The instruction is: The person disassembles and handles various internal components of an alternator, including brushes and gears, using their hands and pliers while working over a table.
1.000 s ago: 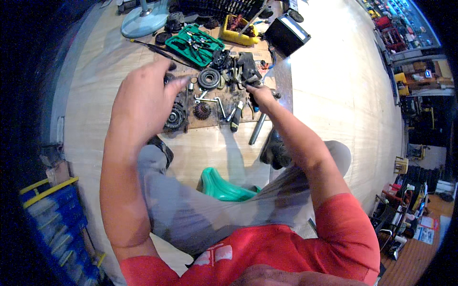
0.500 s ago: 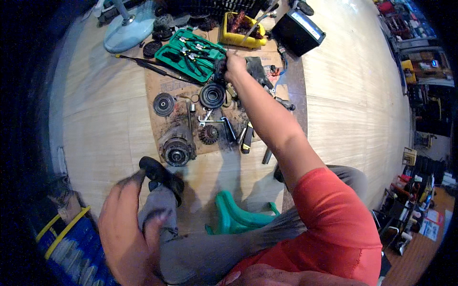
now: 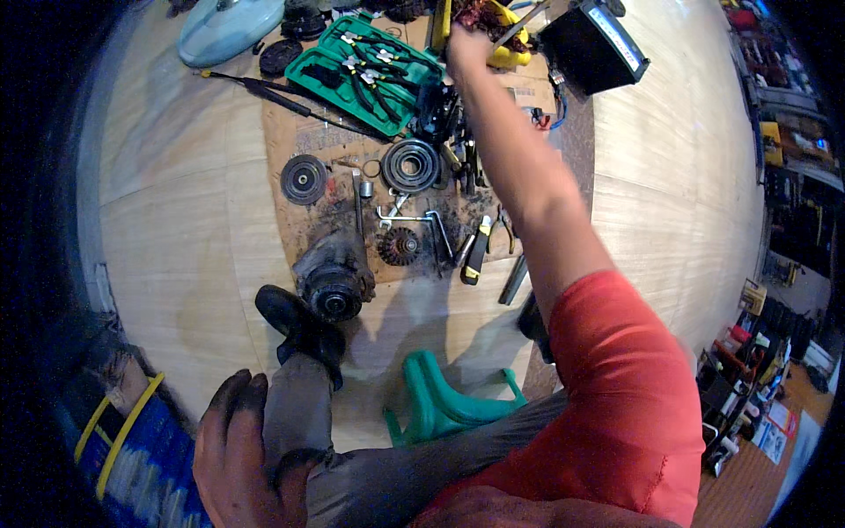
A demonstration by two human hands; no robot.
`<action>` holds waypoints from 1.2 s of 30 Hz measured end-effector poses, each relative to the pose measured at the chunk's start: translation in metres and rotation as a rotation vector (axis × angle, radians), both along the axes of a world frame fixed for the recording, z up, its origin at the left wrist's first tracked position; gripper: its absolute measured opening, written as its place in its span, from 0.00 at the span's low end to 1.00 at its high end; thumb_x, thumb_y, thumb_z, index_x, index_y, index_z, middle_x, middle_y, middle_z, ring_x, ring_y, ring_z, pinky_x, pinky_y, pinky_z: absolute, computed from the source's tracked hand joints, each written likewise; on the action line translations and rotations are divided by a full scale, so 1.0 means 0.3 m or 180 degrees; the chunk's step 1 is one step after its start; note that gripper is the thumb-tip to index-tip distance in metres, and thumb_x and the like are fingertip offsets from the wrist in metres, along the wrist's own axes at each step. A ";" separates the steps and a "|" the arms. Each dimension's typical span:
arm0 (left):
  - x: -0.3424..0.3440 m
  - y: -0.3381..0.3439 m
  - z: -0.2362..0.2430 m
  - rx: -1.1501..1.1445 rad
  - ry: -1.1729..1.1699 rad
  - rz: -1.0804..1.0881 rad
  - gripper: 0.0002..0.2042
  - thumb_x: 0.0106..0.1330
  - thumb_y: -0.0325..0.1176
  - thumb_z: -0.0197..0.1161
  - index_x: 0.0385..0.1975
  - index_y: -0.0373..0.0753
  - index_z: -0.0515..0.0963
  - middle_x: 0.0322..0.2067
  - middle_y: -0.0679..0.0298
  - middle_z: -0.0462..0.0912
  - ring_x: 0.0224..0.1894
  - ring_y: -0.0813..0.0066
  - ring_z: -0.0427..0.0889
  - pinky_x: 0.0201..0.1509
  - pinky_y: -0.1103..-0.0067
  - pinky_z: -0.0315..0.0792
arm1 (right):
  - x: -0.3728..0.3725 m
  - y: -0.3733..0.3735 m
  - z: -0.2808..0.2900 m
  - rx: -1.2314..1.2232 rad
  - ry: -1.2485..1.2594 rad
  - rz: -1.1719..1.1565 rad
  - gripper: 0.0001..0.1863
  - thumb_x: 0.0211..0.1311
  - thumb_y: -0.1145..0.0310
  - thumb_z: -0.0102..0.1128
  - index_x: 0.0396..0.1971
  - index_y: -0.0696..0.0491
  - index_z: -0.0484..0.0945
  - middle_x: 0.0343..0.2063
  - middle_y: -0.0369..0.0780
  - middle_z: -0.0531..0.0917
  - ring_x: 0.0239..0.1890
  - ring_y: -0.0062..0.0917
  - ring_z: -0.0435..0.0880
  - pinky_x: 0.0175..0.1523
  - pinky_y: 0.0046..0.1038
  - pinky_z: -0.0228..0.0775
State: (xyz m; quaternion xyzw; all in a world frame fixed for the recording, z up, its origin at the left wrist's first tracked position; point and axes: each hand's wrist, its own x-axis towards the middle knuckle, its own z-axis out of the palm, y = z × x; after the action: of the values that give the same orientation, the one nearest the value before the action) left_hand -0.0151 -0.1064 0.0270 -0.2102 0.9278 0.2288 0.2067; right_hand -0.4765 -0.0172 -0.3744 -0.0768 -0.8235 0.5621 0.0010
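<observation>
My right arm stretches far forward, and my right hand (image 3: 466,48) is at the near side of a yellow bin (image 3: 509,58) with dark reddish stuff inside. Its fingers are blurred and partly hidden, so whether they grip anything does not show. Low on the left, my left hand (image 3: 238,444) hangs above my knee, fingers loosely bent, blackened and empty. A green tray of pliers (image 3: 365,75) lies left of my right hand. Below are a ringed black pulley (image 3: 410,166), a round disc (image 3: 304,179), a finned rotor (image 3: 400,246) and a greasy machine housing (image 3: 334,286) near my foot.
Stained cardboard (image 3: 290,220) lies under the parts. A box-cutter knife (image 3: 476,251) and a hex key (image 3: 440,233) rest there. A black battery (image 3: 593,46) stands far right, a pale round base (image 3: 231,31) far left. A green stool (image 3: 440,400) is between my legs.
My right hand has moved from beside the green tray, farther forward to the yellow bin. My left hand has shifted slightly and stays empty. The view has tilted, so the floor things sit higher.
</observation>
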 end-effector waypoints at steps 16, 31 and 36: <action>-0.012 0.231 -0.006 -0.0329 0.1104 -0.0562 0.22 0.51 0.30 0.66 0.47 0.33 0.72 0.41 0.49 0.77 0.44 0.49 0.76 0.47 0.65 0.70 | 1.387 0.696 -0.330 -0.0566 -0.1818 0.0050 0.06 0.58 0.71 0.57 0.28 0.58 0.76 0.20 0.36 0.77 0.18 0.21 0.72 0.22 0.26 0.63; -0.015 0.215 -0.073 -0.0542 0.0825 -0.0708 0.21 0.57 0.37 0.64 0.48 0.35 0.72 0.38 0.47 0.78 0.41 0.47 0.77 0.46 0.63 0.71 | 1.229 0.568 -0.140 0.1187 -0.1191 0.1573 0.16 0.52 0.60 0.60 0.29 0.59 0.80 0.33 0.53 0.82 0.38 0.46 0.81 0.46 0.41 0.73; 0.004 0.181 -0.099 -0.0424 0.0944 -0.0612 0.21 0.56 0.37 0.65 0.48 0.37 0.72 0.36 0.47 0.78 0.40 0.48 0.77 0.44 0.63 0.72 | 1.210 0.447 -0.075 0.1560 -0.0899 0.1827 0.22 0.51 0.57 0.65 0.37 0.61 0.78 0.37 0.55 0.81 0.44 0.47 0.80 0.49 0.39 0.71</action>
State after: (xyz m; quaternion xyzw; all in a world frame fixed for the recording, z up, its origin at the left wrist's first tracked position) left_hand -0.0139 -0.0522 -0.0025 -0.0977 0.9770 0.1746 0.0743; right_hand -0.1136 0.1169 -0.3967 0.0824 -0.9132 0.3105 -0.2509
